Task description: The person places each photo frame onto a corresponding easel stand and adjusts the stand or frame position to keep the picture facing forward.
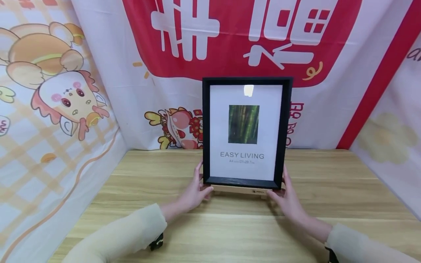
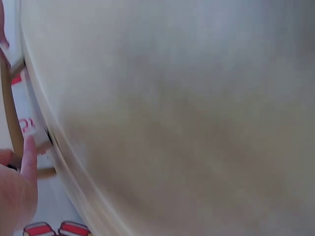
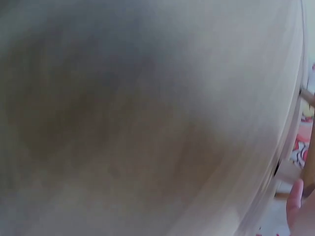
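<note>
A black picture frame (image 1: pixel 206 131) stands upright, leaning slightly back, on a light wooden easel (image 1: pixel 236 189). Behind its glass lies a white sheet with a green bamboo picture and the words EASY LIVING. My left hand (image 1: pixel 194 193) grips the easel's left lower corner, thumb in front and fingers going behind. At the right lower corner my right hand (image 1: pixel 291 204) holds it the same way. In the left wrist view, the left hand (image 2: pixel 17 196) is beside the easel's bars (image 2: pixel 11 108). Only part of the right hand (image 3: pixel 300 211) shows in the right wrist view.
The easel stands on a wood-grain table (image 1: pixel 158 182). Behind it hangs a white cloth with a large red printed patch (image 1: pixel 230 44). A checked cartoon cloth (image 1: pixel 42 109) hangs at the left, and another pale cloth (image 1: pixel 388 120) at the right.
</note>
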{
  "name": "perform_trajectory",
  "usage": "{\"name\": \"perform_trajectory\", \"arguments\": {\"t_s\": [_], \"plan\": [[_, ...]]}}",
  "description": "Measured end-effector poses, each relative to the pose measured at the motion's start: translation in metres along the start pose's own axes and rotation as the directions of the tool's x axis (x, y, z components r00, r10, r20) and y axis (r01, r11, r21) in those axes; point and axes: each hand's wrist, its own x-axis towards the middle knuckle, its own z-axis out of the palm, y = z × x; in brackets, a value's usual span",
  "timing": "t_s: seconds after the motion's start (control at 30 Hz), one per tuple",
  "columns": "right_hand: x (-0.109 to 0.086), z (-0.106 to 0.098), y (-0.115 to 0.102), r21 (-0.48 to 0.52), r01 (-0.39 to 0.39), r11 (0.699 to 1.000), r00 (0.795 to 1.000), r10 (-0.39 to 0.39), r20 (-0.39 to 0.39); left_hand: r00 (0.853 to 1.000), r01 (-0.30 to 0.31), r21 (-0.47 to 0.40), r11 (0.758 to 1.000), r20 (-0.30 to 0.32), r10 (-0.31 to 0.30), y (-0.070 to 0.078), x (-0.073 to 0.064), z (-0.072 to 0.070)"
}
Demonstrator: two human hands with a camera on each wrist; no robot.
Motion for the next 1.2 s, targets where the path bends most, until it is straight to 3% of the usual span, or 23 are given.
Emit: {"name": "perform_trajectory", "arguments": {"t_s": [0.13, 0.4, 0.7, 1.2], "plan": [[0.006, -0.006, 0.001, 0.002, -0.01, 1.0, 0.999, 0.01, 0.052, 0.999, 0.018, 0.008, 1.0, -0.048, -0.017, 0.003, -0.009, 0.005], [0.012, -0.009, 0.005, -0.009, 0.021, 1.0, 0.995, -0.02, 0.094, 0.996, -0.01, -0.006, 1.0, -0.084, 0.01, 0.004, -0.016, 0.008], [0.011, -0.004, 0.007, 0.035, 0.038, 0.999, 0.995, -0.041, 0.093, 0.997, -0.012, 0.009, 1.0, -0.08, 0.012, 0.001, -0.016, 0.006], [0.01, -0.001, 0.005, 0.007, 0.012, 1.0, 0.997, -0.012, 0.071, 0.997, -0.012, 0.037, 0.999, -0.071, 0.014, 0.0, -0.011, 0.002]]}}
